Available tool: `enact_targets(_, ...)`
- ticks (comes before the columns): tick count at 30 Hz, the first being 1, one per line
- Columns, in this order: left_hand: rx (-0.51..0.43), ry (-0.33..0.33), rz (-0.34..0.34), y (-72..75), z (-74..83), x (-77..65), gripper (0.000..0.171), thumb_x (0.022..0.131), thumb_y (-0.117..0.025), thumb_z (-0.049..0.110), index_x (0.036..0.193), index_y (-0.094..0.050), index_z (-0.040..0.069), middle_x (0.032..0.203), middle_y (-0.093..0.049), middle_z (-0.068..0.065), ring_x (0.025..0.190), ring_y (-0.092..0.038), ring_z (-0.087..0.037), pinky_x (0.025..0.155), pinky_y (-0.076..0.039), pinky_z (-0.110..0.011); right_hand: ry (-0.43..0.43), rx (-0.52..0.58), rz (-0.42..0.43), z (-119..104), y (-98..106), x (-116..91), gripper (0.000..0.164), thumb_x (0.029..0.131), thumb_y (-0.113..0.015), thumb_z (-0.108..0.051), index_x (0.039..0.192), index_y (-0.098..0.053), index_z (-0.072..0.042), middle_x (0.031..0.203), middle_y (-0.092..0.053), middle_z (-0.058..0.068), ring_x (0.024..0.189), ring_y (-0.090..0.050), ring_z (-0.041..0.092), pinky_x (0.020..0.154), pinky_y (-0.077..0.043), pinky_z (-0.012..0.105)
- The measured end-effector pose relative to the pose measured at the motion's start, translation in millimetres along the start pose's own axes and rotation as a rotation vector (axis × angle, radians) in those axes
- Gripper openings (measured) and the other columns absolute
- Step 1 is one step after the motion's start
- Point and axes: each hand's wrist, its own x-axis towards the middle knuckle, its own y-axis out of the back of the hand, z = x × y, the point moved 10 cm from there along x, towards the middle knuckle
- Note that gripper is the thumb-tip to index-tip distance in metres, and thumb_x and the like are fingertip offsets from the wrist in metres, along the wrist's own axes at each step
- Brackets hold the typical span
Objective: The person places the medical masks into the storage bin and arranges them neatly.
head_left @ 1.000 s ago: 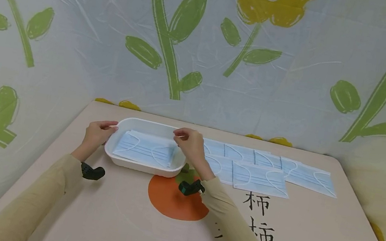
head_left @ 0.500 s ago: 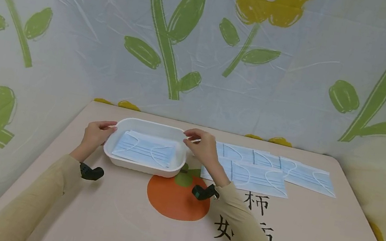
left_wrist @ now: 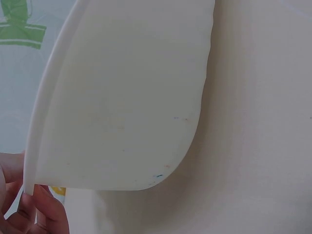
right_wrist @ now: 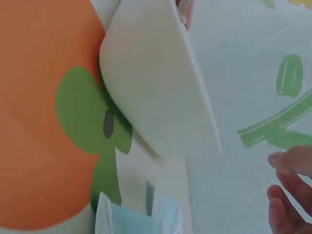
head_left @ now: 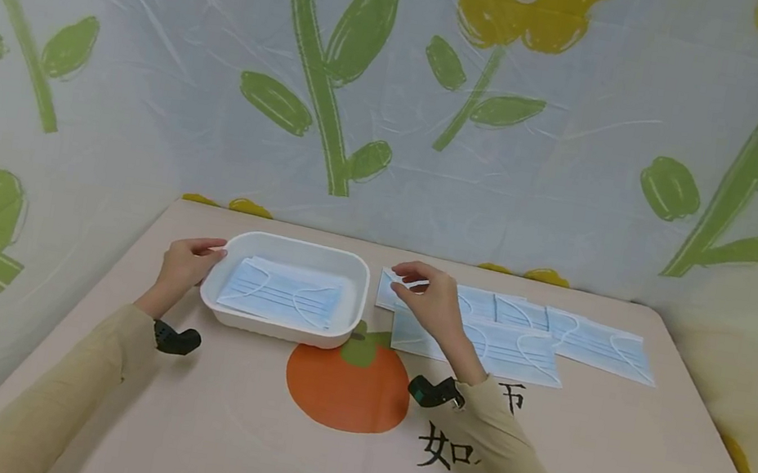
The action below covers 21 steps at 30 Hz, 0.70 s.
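A white plastic tray stands on the table at the left, with pale blue face masks lying inside it. My left hand pinches the tray's left rim between thumb and fingers, as the left wrist view shows at the rim. My right hand is over the left end of the loose masks, apart from the tray. Its fingers are loosely bent with nothing between them, and they partly hide the masks beneath in the head view.
Several masks lie overlapping in two rows right of the tray, out to the rightmost mask. The tablecloth bears a printed orange persimmon and black characters. A flowered curtain closes off the back and sides.
My right hand has moved right, from over the tray's right end to over the masks. The left hand has stayed at the tray's rim.
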Motion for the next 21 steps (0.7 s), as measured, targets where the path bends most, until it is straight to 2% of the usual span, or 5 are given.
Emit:
enact_targets(3, 0.009, 0.000, -0.004, -0.9, -0.6, 2.1, 0.043, 0.094, -0.062, 0.029, 0.130, -0.060, 0.007, 0.112, -0.059, -0.018, 0.079, -0.053, -0.018, 0.052, -0.047, -0.022, -0.003, 0.008, 0.000, 4, 8, -5, 0.023, 0.083, -0.073, -0.005, 0.105, -0.071, -0.004, 0.102, -0.072, 0.015, 0.090, -0.067, 0.030, 0.076, -0.057, 0.045)
enact_targets(7, 0.022, 0.012, 0.004, -2.1, -3.6, 4.9, 0.040, 0.094, -0.061, 0.028, 0.129, -0.061, 0.009, 0.111, -0.059, -0.016, 0.079, -0.053, -0.018, 0.047, -0.048, -0.031, -0.008, 0.007, -0.001, 9, 19, -11, 0.024, 0.082, -0.073, -0.003, 0.106, -0.070, -0.002, 0.102, -0.071, 0.017, 0.090, -0.066, 0.031, 0.077, -0.056, 0.048)
enact_targets(9, 0.025, 0.013, 0.004, -2.3, -3.5, 4.7, 0.040, 0.094, -0.061, 0.028, 0.130, -0.060, 0.009, 0.111, -0.059, -0.016, 0.079, -0.053, -0.019, 0.049, -0.049, -0.032, -0.006, -0.009, -0.005, 12, 24, -14, 0.024, 0.082, -0.073, -0.002, 0.106, -0.070, -0.001, 0.102, -0.071, 0.017, 0.089, -0.066, 0.031, 0.077, -0.056, 0.048)
enact_targets(14, 0.022, 0.012, -0.006, -2.2, 0.5, -0.3, 0.040, 0.096, -0.059, 0.026, 0.131, -0.058, 0.007, 0.115, -0.058, -0.019, 0.084, -0.053, -0.022, 0.058, -0.049, -0.022, -0.041, -0.052, -0.016, 23, 38, -23, 0.026, 0.082, -0.073, -0.003, 0.107, -0.069, -0.001, 0.104, -0.071, 0.017, 0.090, -0.066, 0.032, 0.077, -0.057, 0.047)
enact_targets(21, 0.043, -0.006, 0.017, 1.8, 3.0, -1.0, 0.038, 0.094, -0.062, 0.026, 0.128, -0.061, 0.008, 0.107, -0.060, -0.014, 0.076, -0.052, -0.016, 0.054, -0.051, -0.036, -0.097, -0.088, -0.012, 43, 57, -35, 0.028, 0.081, -0.074, -0.004, 0.108, -0.069, -0.001, 0.106, -0.070, 0.019, 0.095, -0.064, 0.035, 0.078, -0.056, 0.048)
